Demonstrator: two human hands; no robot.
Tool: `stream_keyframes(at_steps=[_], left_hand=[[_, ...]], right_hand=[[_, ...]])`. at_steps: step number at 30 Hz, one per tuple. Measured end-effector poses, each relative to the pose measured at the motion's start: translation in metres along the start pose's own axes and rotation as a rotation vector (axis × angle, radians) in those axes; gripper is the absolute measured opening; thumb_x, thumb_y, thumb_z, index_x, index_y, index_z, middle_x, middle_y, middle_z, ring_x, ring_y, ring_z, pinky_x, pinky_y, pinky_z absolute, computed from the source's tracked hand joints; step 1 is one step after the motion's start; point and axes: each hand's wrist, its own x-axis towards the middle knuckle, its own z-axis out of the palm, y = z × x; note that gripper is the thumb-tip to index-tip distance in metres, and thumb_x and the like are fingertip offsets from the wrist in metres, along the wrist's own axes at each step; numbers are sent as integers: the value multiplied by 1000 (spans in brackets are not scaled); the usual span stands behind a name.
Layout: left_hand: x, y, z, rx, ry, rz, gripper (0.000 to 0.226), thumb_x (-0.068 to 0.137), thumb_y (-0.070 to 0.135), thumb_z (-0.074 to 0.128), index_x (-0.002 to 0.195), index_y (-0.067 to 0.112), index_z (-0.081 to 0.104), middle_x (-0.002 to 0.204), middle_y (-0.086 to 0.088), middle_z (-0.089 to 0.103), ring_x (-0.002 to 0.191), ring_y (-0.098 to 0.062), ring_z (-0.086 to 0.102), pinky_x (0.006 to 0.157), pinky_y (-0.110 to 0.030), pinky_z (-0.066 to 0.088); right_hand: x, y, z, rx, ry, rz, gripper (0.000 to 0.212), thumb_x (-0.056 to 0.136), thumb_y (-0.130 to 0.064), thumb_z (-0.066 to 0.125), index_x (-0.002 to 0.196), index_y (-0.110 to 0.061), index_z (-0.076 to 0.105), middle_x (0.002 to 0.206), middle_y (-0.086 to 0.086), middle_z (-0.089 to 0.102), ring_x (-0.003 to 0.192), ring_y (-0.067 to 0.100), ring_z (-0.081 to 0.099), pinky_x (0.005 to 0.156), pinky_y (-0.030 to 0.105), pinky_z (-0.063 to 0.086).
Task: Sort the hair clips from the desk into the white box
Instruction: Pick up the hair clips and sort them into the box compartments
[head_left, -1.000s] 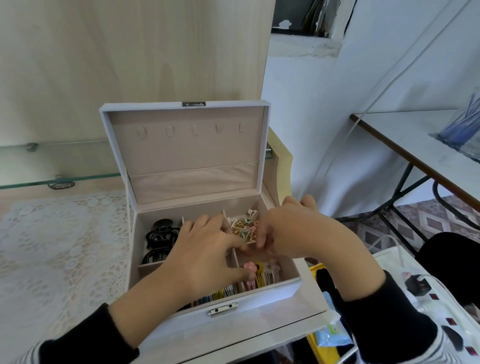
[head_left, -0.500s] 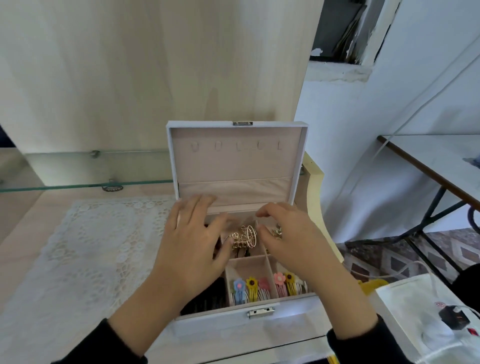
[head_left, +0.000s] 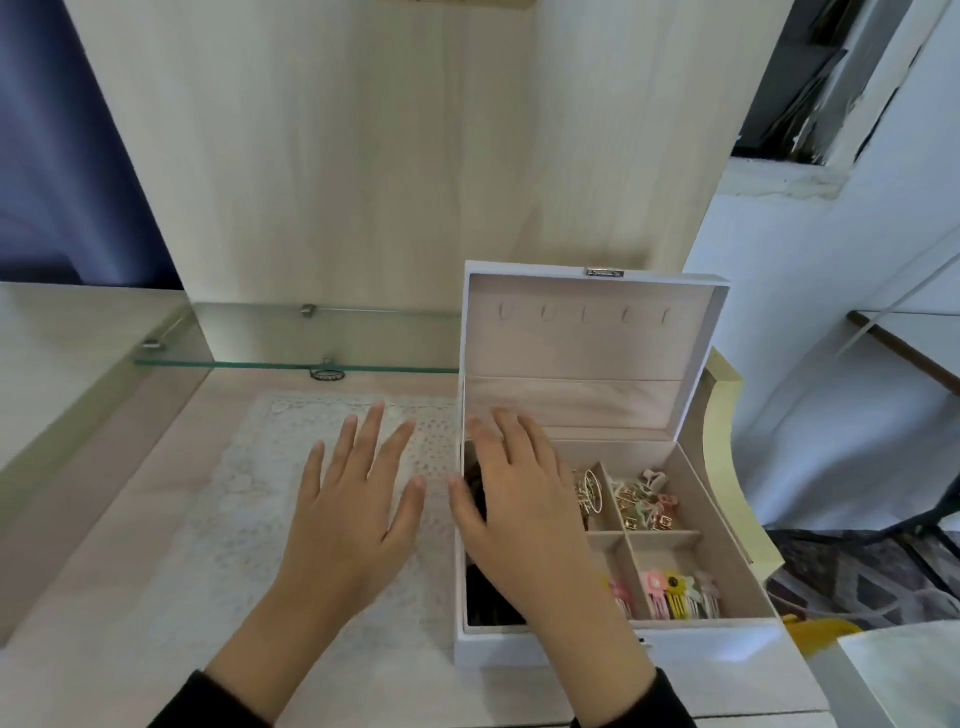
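Hair clips (head_left: 644, 501) lie sorted by kind inside the white box (head_left: 571, 649), which stands lid up at about five o'clock in the head view, close to the right edge of the desk (head_left: 104, 597). In the box, gold clips (head_left: 589, 493) fill a middle compartment, a pastel mix sits at two o'clock, flower clips (head_left: 675, 597) stand in rows at five o'clock, and dark ones at nine o'clock are mostly hidden. The left hand (head_left: 353, 519), at seven o'clock, is spread flat above the lace mat (head_left: 234, 519), fingers straight, holding nothing. The right hand (head_left: 519, 514), at six o'clock, is likewise spread with nothing in it, over the box's left side. Whether either palm touches what lies under it I cannot tell. A small dark ring (head_left: 328, 373) lies at eleven o'clock under the glass shelf (head_left: 291, 364); it is too small to say whether it is a clip, so it could be missed. The likelier slip is a sideways nudge from the right hand, which could push the box towards the desk's edge or tip the lid shut on the fingers.
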Motion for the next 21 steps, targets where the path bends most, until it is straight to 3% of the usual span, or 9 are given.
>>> stream_keyframes(at_steps=[7, 10, 16, 19, 21], left_hand=[[3, -53, -7, 86, -7, -171, 77, 84, 62, 2, 152, 33, 23, 163, 4, 4, 151, -17, 1, 120, -44, 3], [7, -72, -14, 125, 10, -224, 78, 83, 60, 4, 151, 31, 27, 163, 1, 10, 150, -21, 8, 119, -47, 9], [20, -110, -15, 160, -73, -356, 76, 84, 60, 3, 154, 33, 15, 164, -1, 0, 151, -23, 1, 119, -49, 5], [27, -123, -12, 185, -180, -440, 63, 98, 54, 15, 155, 32, 3, 163, -2, -13, 150, -26, -8, 119, -51, 0], [33, -128, -10, 207, -208, -438, 62, 99, 53, 17, 155, 32, 0, 162, -3, -15, 150, -27, -10, 118, -51, -3]], right_hand=[[15, -54, 12, 37, 121, 23, 42, 81, -28, 62, 121, -16, 58, 125, 11, 56, 120, 30, 50, 93, 42, 48], [21, -72, 22, 74, 132, 0, 40, 80, -27, 58, 119, -15, 58, 125, 11, 56, 120, 30, 50, 95, 42, 47], [34, -107, 58, 126, 29, 26, 45, 82, -30, 39, 116, -11, 62, 121, 12, 60, 116, 32, 55, 91, 43, 50], [40, -115, 83, 68, -77, 106, 44, 79, -30, 54, 115, -9, 65, 119, 14, 64, 114, 35, 58, 90, 45, 52], [47, -117, 96, 40, -166, 152, 53, 81, -29, 62, 128, -6, 57, 132, 19, 55, 126, 39, 48, 99, 48, 43]])
